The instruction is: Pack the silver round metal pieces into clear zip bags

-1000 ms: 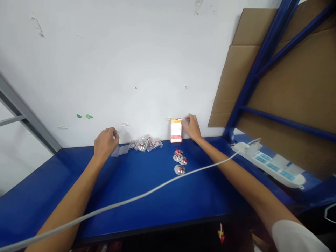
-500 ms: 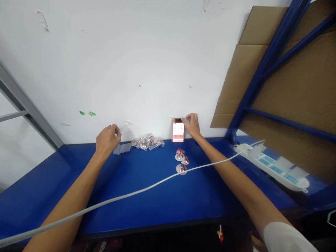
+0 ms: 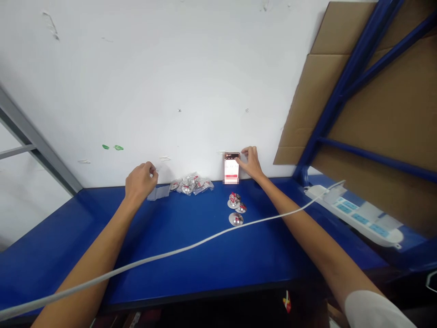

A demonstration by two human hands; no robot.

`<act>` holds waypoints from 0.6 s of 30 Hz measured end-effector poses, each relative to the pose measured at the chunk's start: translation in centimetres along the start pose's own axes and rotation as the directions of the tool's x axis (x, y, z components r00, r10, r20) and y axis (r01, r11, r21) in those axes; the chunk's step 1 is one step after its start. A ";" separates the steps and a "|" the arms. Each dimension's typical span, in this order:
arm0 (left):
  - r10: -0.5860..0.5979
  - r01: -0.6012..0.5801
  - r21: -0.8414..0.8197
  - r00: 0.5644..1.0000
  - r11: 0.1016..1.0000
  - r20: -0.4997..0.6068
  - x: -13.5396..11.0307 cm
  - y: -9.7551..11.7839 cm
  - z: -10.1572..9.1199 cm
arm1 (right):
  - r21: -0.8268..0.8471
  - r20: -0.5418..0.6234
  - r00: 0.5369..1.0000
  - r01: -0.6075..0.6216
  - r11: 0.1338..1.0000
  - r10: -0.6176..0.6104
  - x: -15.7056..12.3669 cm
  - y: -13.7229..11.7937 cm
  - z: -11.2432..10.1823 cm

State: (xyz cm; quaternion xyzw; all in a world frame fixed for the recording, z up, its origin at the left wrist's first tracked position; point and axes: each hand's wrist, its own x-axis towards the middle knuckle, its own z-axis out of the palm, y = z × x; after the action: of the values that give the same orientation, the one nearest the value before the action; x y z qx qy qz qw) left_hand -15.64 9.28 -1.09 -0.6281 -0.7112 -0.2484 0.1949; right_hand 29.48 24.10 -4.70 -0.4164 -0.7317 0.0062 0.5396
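Note:
A phone point(image 3: 231, 168) with a lit screen stands upright against the wall at the back of the blue table. My right hand point(image 3: 252, 164) is at its right edge, one fingertip at the upper part of the screen, the fingers apart and holding nothing. Further left, my left hand point(image 3: 140, 182) is raised near the wall, its thumb and fingers pinched together; what is between them, if anything, is too small to make out. Below it lie flat clear plastic bags point(image 3: 159, 192). Beside these is a heap of bagged shiny round badges point(image 3: 191, 184). Several loose round badges point(image 3: 235, 219) lie in front of the phone.
A white cable point(image 3: 191, 246) runs across the view in front of my forearms toward a white power strip point(image 3: 355, 214) on the right. Cardboard point(image 3: 297, 105) and a blue metal frame point(image 3: 334, 105) stand on the right. The blue table point(image 3: 191, 228) meets a white wall.
My right fingertip has moved slightly down from the phone's top edge onto the screen, and the top of the screen now shows. My left hand has hardly moved.

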 end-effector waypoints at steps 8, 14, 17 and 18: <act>0.001 0.000 -0.073 1.000 0.997 0.014 -0.2 0.8 -0.1 | 0.020 0.115 0.993 0.003 1.000 -0.005 0.2 0.6 -1.2; 0.038 -0.044 -0.321 0.999 0.946 -0.025 -0.3 2.2 -0.2 | -0.001 0.171 0.984 0.045 0.999 -0.044 -2.7 -2.5 -4.6; 0.006 0.063 -0.649 0.995 0.759 0.104 -1.2 4.8 0.1 | -0.041 0.399 0.914 0.092 0.995 -0.068 -5.6 -5.2 -6.3; 0.011 0.149 -0.759 0.979 0.634 0.202 -1.8 5.9 0.3 | -0.052 0.474 0.877 0.119 0.992 -0.081 -6.4 -5.9 -6.5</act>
State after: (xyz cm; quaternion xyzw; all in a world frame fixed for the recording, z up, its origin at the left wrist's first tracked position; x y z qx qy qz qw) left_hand -9.50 8.53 -1.76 -0.6435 -0.5760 -0.4751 -0.1689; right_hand 31.55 13.40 -4.25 -0.3852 -0.8610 0.0502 0.3283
